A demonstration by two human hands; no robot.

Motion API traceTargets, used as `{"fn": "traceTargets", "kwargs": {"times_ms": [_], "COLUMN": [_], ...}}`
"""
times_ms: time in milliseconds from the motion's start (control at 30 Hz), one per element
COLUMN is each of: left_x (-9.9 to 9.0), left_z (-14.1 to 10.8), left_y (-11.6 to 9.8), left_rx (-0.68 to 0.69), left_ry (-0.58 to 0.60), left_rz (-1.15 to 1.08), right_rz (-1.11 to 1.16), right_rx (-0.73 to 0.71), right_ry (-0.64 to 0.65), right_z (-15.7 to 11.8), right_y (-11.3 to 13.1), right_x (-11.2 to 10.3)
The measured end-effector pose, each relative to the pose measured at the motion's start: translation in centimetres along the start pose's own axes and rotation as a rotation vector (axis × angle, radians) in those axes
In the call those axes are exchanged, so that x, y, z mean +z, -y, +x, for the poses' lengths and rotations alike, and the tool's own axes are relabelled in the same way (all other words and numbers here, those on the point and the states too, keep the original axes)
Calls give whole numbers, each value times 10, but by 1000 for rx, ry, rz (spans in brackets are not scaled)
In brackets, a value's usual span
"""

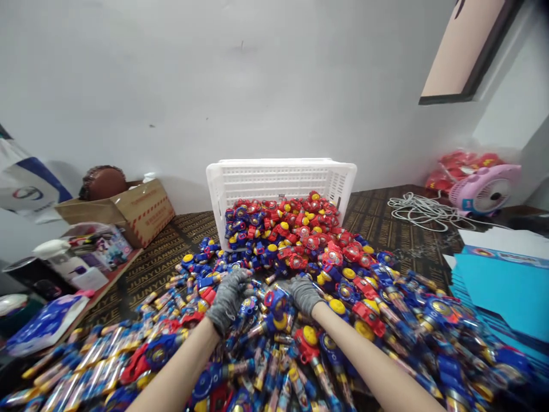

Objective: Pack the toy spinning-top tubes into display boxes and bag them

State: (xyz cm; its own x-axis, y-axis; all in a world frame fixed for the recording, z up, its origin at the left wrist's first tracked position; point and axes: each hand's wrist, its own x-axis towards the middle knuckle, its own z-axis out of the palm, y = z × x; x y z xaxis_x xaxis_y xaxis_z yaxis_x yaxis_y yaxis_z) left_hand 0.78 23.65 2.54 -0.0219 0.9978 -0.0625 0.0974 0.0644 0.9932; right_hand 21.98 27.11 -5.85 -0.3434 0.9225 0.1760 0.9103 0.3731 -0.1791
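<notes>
As my left hand [229, 298] and right hand [305, 294] flank the blue toy [279, 303] at nine and two o'clock, whether gripping anything I cannot tell, it lies at six o'clock from the white crate [281, 165], likely light, stiff and slick, best pinched by its rounded body.

Red and blue toys [278, 306], jumbled, heaped inside, before crate [281, 163].
</notes>
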Motion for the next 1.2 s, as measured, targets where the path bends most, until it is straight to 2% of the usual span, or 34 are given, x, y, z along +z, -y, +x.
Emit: {"fn": "traceTargets", "kwargs": {"times_ms": [67, 133, 200, 267, 333, 400, 467, 533, 600, 667, 767, 867, 933, 1000, 1100, 1200], "left_x": [-3, 3, 14, 27, 38, 46, 50, 52, 52, 51, 44, 36, 34, 36, 47, 59], "left_z": [-23, -37, -42, -45, -51, -63, -81, -99, -113, -121, -124, -128, -135, -145, -160, -167], "left_y": [12, 23, 30, 32, 30, 26, 26, 29, 37, 45, 57, 68, 74, 79, 83, 84], "left_rx": [-17, -2, 59, 142, 218, 317, 409, 432, 381, 320, 254, 133, 79, 111, 158, 88], "left_ry": [5, 91, 274, 512, 652, 620, 584, 687, 800, 783, 570, 382, 330, 321, 429, 496], "left_rz": [-93, -68, 145, 497, 846, 1050, 1095, 1110, 1155, 1147, 868, 522, 452, 535, 807, 972], "right_rz": [39, 87, 141, 191, 226, 313, 483, 709, 905, 1008, 1013, 1022, 986, 889, 692, 532], "right_rx": [22, 66, 119, 157, 167, 163, 188, 275, 390, 485, 526, 431, 349, 292, 241, 217], "right_ry": [-35, -88, -139, -181, -219, -285, -353, -365, -292, -221, -208, -213, -210, -187, -106, -69], "right_z": [-5, -14, -27, -47, -73, -103, -136, -167, -192, -210, -227, -236, -239, -241, -246, -252], "right_y": [-3, -5, -5, -5, -8, -11, -11, -6, 2, 12, 25, 35, 41, 47, 52, 53], "right_x": [-5, -9, -11, -16, -25, -38, -53, -67, -77, -83, -85, -79, -68, -51, -18, 9]}}
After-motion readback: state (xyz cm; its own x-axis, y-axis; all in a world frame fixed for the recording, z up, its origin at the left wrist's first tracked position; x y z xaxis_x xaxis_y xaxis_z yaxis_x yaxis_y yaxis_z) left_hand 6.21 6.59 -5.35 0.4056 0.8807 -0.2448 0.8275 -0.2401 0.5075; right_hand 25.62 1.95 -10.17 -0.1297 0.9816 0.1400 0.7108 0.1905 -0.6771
